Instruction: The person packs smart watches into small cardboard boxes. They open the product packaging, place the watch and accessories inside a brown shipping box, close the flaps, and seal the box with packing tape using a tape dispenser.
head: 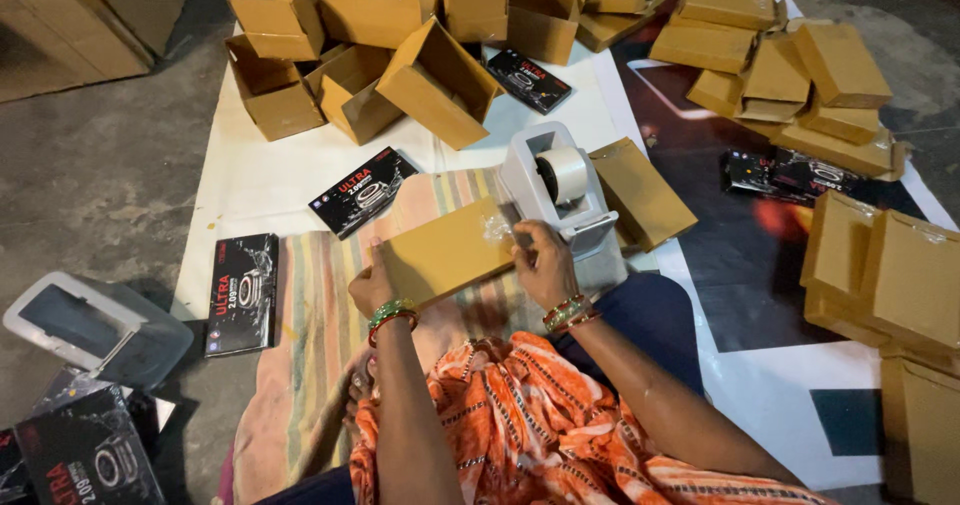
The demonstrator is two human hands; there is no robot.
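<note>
Both hands grasp the flat brown cardboard box: left hand at its seven o'clock edge, right hand at three o'clock, beside the grey tape dispenser. The clear tape could wrinkle if the box tilts.

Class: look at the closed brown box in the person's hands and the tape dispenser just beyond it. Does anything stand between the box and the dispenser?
Nothing visible does. The box is held at its two ends by the left hand and right hand, and its far end lies right against the dispenser, with clear tape at that end.
</note>
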